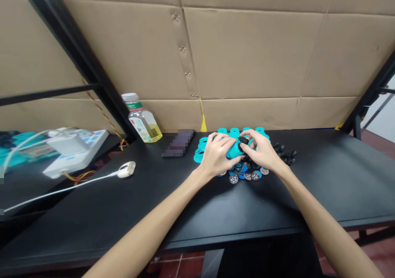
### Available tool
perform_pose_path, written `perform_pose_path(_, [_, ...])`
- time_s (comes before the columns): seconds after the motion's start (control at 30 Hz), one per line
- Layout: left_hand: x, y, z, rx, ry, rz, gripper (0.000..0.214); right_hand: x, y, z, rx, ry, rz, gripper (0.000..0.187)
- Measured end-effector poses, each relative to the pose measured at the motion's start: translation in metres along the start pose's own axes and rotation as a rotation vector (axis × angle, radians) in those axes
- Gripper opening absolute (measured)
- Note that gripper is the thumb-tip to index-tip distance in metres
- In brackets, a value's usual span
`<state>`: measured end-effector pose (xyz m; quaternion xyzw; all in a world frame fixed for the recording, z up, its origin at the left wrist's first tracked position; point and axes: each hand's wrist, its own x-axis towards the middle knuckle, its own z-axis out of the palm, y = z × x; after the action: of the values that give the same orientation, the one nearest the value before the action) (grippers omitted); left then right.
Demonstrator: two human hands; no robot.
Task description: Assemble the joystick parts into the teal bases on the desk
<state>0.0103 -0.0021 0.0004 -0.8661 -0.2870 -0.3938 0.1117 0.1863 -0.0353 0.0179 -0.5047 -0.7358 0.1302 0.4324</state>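
Above the pile on the black table, my left hand (217,152) is wrapped round a turquoise plastic cylinder-like part (235,149), tilted toward the right. My right hand (261,148) pinches a small black piece (243,140) at that part's upper end; the two touch or nearly touch. Behind and left of my hands stand several turquoise ring-topped parts (200,152). Below them lie round metal discs with holes (233,179) and blue discs. To the right of my right hand is a heap of small black parts (288,158). My fingers partly hide the held pieces.
A bottle of yellow liquid (145,123) and a dark phone-like device (179,143) stand and lie at the back left. A white cable with a cream-coloured plug (126,169) crosses the left side, near a power strip (77,154). Cardboard (262,56) walls the back.
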Motion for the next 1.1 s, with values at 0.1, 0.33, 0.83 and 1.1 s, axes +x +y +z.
perform_pose_path(0.1, [-0.001, -0.001, 0.000, 0.007, -0.009, -0.007, 0.029, 0.000, 0.002, 0.000, -0.022, 0.017, -0.008, 0.021])
perform_pose_path(0.33, [0.001, 0.003, -0.002, -0.015, -0.081, -0.064, 0.030, 0.000, 0.000, -0.003, -0.093, 0.072, -0.143, 0.014])
perform_pose_path(0.83, [0.003, 0.001, -0.002, -0.144, -0.102, -0.256, 0.038, 0.001, 0.002, -0.009, 0.078, 0.006, -0.117, 0.017])
perform_pose_path(1.1, [0.004, 0.003, -0.004, -0.290, -0.134, -0.308, 0.040, 0.002, 0.001, -0.018, 0.257, -0.160, 0.065, 0.022])
